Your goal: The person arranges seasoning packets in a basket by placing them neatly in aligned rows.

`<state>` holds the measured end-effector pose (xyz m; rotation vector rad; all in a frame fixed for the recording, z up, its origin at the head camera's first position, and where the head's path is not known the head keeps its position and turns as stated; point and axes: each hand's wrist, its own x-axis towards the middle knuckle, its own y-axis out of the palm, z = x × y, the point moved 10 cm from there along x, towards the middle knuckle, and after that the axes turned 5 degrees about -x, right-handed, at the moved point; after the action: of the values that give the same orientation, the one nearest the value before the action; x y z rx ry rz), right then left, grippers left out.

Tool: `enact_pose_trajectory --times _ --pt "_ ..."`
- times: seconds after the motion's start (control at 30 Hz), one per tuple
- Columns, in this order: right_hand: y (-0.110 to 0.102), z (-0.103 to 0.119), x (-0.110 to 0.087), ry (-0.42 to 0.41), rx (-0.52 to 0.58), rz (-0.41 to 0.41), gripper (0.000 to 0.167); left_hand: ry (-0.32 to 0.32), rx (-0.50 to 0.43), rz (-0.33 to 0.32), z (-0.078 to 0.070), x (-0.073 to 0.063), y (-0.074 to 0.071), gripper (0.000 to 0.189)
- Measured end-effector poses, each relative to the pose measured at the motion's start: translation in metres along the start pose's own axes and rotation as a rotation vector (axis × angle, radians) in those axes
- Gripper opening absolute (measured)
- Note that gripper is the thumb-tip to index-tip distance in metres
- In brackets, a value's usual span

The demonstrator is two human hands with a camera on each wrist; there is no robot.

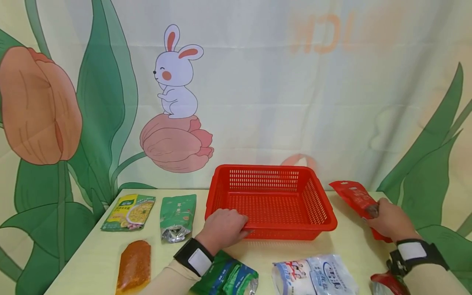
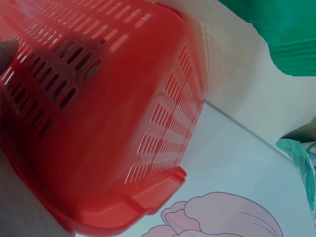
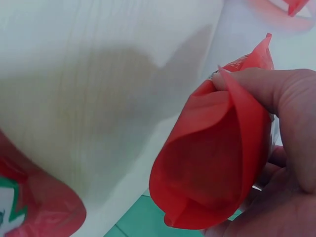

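My left hand (image 1: 225,229) grips the near rim of a red plastic basket (image 1: 280,234), towards its left corner. The basket has slotted walls, and no item shows inside it. In the left wrist view, its slotted wall (image 2: 163,123) fills much of the picture. To the right of the basket, my right hand (image 1: 393,221) pinches a red pouch (image 1: 352,197) by its side. The right wrist view shows the red pouch (image 3: 197,168) from its folded end, thumb on one face and fingers behind, with a shadow on the table.
On the left lie a yellow-green pouch (image 1: 129,213), a green pouch (image 1: 178,213) and a brown packaged loaf-shaped item (image 1: 134,264). Nearer me are a green-blue packet (image 1: 230,276), a white-blue bag (image 1: 317,276) and another red packet (image 1: 387,282). A printed curtain (image 1: 258,102) hangs behind.
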<state>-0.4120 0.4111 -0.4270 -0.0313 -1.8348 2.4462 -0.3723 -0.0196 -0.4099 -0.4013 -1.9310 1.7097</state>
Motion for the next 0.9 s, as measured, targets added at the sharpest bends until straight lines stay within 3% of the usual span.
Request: enact_pose_trajectory --times 0.5,0.9 --pt "-0.018 0.020 -0.021 -0.050 0.044 -0.073 0.066 -0.005 0.006 -0.012 0.000 -0.001 -0.001 0.026" --pt "-0.039 0.057 -0.049 -0.095 0.022 -0.140 0.079 -0.010 -0.003 -0.021 0.001 -0.002 -0.002 0.025"
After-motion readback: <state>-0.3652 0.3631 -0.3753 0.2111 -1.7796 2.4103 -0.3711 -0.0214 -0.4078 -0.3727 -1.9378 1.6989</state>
